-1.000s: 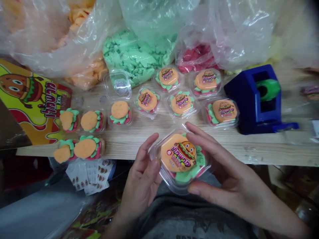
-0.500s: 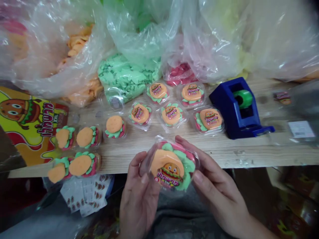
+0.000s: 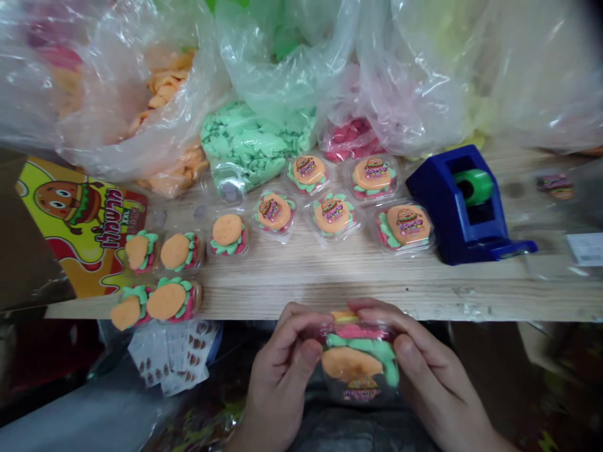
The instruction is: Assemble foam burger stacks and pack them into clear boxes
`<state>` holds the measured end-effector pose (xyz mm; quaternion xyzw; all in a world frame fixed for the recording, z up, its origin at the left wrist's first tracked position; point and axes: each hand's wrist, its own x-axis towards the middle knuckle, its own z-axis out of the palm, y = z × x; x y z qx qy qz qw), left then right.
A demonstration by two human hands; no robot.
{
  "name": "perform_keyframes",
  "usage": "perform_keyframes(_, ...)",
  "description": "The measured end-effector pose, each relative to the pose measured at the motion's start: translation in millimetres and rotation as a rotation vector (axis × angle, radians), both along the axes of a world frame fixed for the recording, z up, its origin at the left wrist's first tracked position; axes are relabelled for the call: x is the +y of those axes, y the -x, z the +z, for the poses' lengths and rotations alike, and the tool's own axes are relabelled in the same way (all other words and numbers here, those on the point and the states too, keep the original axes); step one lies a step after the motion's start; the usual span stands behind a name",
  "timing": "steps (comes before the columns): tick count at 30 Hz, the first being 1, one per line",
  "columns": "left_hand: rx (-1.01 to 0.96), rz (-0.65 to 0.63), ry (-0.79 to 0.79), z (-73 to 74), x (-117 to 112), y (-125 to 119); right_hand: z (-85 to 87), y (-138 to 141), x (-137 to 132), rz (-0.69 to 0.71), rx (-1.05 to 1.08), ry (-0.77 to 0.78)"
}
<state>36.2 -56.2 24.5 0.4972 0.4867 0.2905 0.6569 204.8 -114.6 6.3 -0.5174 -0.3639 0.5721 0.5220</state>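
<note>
Five labelled tubs (image 3: 331, 215) stand on the wooden table (image 3: 301, 279) in the head view, each lid bearing a smiling cartoon burger over pink Hebrew lettering; the smaller print is unreadable. At the left, a yellow-and-red display card (image 3: 75, 213) shows the same burger character, more pink Hebrew letters and a clear "XXL". Sheets of burger stickers (image 3: 172, 358) lie below the table edge, and a white label (image 3: 586, 248) at the far right carries print too small to make out.

The held tub (image 3: 360, 358) is between both hands, just in front of the table's near edge. Transparent and tilted, it shows its side: yellow, pink, green and orange pieces in layers, with the burger label turned down toward the person, its writing blurred. The left hand (image 3: 282, 370) pinches one side between thumb and curled fingers; the right hand (image 3: 436, 373) grips the opposite side likewise, thumb pressed to the plastic. Some fingertips are hidden behind it. Beyond stand a blue tape dispenser (image 3: 436, 213) and several unlabelled tubs (image 3: 229, 233) with orange tops.
</note>
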Motion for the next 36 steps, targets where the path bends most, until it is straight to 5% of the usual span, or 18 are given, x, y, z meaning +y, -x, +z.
perform_keyframes(12, -0.032, -0.062, -0.132, 4.0, -2, 3, 10.7, -7, -2, 0.084, -0.134, -0.090)
perform_keyframes(19, 0.019, -0.054, 0.030, -5.5, -1, 2, 3.2, -4, -8, 0.083, -0.074, 0.012)
perform_keyframes(24, 0.017, -0.025, 0.205, -12.1, -4, 2, -6.9, -6, -14, 0.041, 0.192, 0.240)
perform_keyframes(28, 0.049, 0.148, 0.267, -18.6, -8, 2, -10.6, -6, -13, 0.009, 0.514, 0.268)
perform_keyframes(32, 0.153, 0.238, 0.027, -24.6, -12, 4, -8.7, -1, -8, -0.071, 0.813, 0.379)
perform_keyframes(36, 0.329, 0.096, -0.425, -23.4, -12, 10, -8.6, 2, -6, -0.144, 1.005, 0.447)
